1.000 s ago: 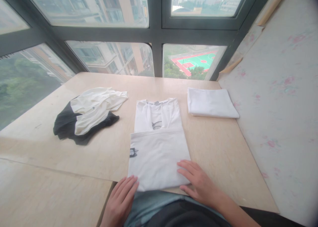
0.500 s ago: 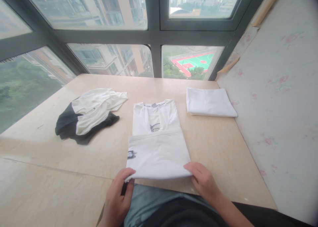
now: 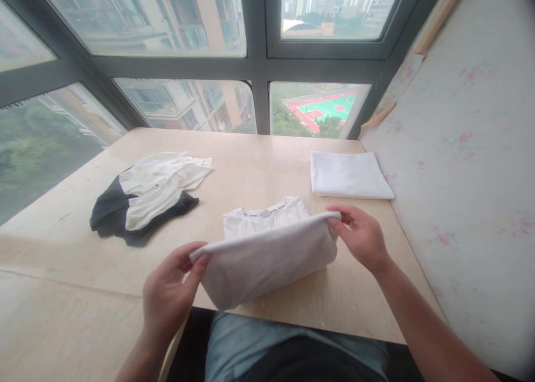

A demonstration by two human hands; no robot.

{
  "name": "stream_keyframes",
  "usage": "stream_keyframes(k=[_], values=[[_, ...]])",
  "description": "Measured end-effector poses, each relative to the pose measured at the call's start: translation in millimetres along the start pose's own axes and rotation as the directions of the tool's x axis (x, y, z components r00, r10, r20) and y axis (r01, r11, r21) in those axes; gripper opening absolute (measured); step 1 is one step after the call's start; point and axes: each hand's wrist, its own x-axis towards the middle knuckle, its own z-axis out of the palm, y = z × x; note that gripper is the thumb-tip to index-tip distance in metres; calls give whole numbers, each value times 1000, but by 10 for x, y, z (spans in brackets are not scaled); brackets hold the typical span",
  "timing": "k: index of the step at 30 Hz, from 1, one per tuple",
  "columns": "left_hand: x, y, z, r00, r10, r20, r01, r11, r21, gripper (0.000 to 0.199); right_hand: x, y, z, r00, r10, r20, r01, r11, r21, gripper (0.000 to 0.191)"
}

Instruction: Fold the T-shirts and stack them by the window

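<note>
A white shirt lies partly folded near the front edge of the table, its collar toward the window. My left hand pinches the left corner of its folded part, and my right hand pinches the right corner. The fold between them is raised off the tabletop and covers most of the shirt's front; only the collar and shoulders show behind it. Its right corner is farther from me than its left one.
On the left lies a loose white and black garment. A folded white cloth rests at the back right of the table, near the flowered wall. Window frames border the far edge.
Both hands have lifted the folded edge of the shirt up and away from me, the right one farther. The shirt's printed patches are no longer visible, and its collar sits closer to me.
</note>
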Motion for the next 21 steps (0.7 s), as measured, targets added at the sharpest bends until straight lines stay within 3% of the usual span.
stream_keyframes(k=[2, 4, 8, 12, 14, 16, 19, 21], values=[[405, -138, 207, 994, -56, 91, 61, 997, -54, 46, 391, 153, 301, 998, 48, 41, -50, 998, 49, 35], [745, -347, 426, 986, -88, 145, 79, 995, 67, 50, 679, 325, 599, 991, 109, 76, -105, 993, -47, 34], [1020, -802, 772, 967, -149, 207, 111, 976, 187, 53, 822, 614, 987, 973, 190, 132, -157, 962, -224, 32], [858, -956, 871, 969, -131, 211, 73, 962, 262, 54, 657, 729, 1073, 979, 188, 80, -157, 944, -289, 39], [710, -846, 874, 975, -95, 201, 31, 953, 300, 57, 549, 699, 1084, 990, 123, 65, -95, 939, -331, 44], [541, -649, 899, 972, -2, 236, -93, 915, 392, 56, 421, 620, 1118, 995, -7, 101, 44, 928, -370, 43], [279, -374, 1008, 902, 165, 398, -379, 745, 549, 49, 185, 497, 1215, 947, -180, 267, 278, 875, -396, 43], [131, -322, 1097, 849, 200, 488, -489, 645, 588, 48, 31, 481, 1270, 907, -194, 373, 355, 829, -433, 43]])
